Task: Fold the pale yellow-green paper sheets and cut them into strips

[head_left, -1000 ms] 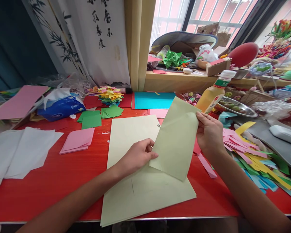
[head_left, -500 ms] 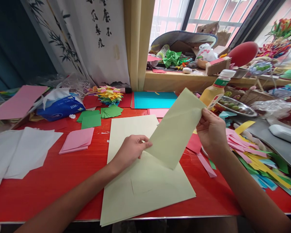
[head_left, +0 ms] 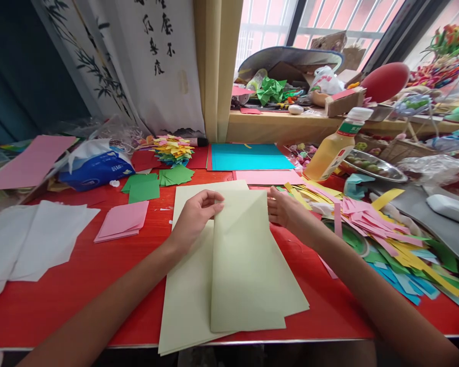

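Backdrop: white hanging [head_left: 168, 102] with bamboo and brush characters, beside a barred window [head_left: 325, 30] over a crowded sill.
Red table [head_left: 80, 265]: cluttered toward back and sides; the working paper lies at front centre, presumably for easy reach of both arms.
Wide sheets [head_left: 189, 306]: pale green, stacked askew, lower left corner past the front edge.
Narrow sheet [head_left: 245, 265]: pale green, over the wide sheets, long side toward the person; folded or single, cannot tell.
Left hand [head_left: 197, 214]: thumb and forefinger pinching the narrow sheet's upper left corner, likely to steady it.
Right hand [head_left: 286, 209]: at its upper right edge, fingers bent and close together; thumb unclear, contact cannot be told.
Juice-coloured bottle [head_left: 331, 148]: upright, white-capped, behind the right hand.
Pink squares [head_left: 122, 221]: loosely piled, left, perhaps grouped by colour.
Paper strips [head_left: 375, 224]: mixed colours, heaped right.
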{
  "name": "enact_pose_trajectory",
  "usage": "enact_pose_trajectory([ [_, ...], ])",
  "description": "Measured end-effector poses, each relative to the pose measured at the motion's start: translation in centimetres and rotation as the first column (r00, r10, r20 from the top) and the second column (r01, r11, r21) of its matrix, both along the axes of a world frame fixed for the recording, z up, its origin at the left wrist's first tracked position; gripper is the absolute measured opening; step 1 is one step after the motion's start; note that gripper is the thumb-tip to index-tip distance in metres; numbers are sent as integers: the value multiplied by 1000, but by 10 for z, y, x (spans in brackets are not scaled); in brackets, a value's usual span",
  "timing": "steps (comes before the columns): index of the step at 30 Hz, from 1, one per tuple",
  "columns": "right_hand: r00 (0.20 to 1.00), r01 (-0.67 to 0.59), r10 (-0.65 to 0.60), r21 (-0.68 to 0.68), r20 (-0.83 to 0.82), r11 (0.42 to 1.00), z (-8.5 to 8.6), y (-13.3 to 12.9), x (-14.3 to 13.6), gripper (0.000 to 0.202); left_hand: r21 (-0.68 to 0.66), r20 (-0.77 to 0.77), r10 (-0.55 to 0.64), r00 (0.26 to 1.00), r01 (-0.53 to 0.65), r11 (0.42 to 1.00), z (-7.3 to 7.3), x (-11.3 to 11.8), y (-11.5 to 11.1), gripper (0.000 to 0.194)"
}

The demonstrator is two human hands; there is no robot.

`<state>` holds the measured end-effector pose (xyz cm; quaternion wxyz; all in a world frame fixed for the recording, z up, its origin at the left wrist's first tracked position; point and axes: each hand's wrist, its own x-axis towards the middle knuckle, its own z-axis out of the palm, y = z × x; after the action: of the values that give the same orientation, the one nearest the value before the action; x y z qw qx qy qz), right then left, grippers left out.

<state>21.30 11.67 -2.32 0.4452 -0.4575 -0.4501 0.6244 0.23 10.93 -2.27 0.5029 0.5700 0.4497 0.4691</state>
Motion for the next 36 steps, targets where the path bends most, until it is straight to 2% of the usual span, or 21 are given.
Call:
enact_pose_trajectory([
  [3,992,-116,114,30,46,993,-6,-8,-8,30,-14,-57,-34,998,33,999,-5,0,1,27],
  [7,990,-123,116,86,84,989,-7,-13,-10,25,-19,-107,-57,993,56,998,-7,1,2,37],
  [17,989,-108,93,134,113,985,-6,-12,-8,19,123,-223,29,974,-2,992,-9,1,3,26],
  [22,986,-109,86,160,145,981,-11,-11,-8,21,110,-159,28,987,-10,994,-9,2,2,20],
  [24,977,-56,8,220,214,974,-14,-9,-8,25,106,-86,58,995,-49,993,-6,2,1,19],
  [25,960,-1,-80,290,269,957,-15,-9,-8,28,115,-48,88,995,-82,990,-4,3,0,19],
  [27,871,92,-305,480,387,872,-14,-10,-10,40,139,17,134,991,-135,981,2,4,-4,21],
  [28,813,93,-385,556,436,826,-12,-12,-11,49,142,46,135,990,-140,980,5,4,-6,22],
  [29,773,59,-415,596,480,801,-9,-15,-13,56,137,71,116,991,-125,983,9,5,-9,24],
  [30,759,3,-389,596,521,803,-6,-19,-16,60,125,91,80,993,-91,988,13,7,-12,26],
  [31,773,-65,-314,560,551,826,-2,-23,-19,61,110,107,25,994,-37,993,17,8,-16,27],
  [33,838,-215,-60,429,542,877,4,-32,-24,57,95,144,-130,981,117,989,23,11,-24,33],
  [35,885,-336,172,338,432,879,8,-40,-28,51,127,136,-310,941,294,947,27,14,-30,39],
  [36,895,-366,236,324,378,872,8,-42,-29,50,156,74,-385,920,371,916,28,16,-32,41],
])
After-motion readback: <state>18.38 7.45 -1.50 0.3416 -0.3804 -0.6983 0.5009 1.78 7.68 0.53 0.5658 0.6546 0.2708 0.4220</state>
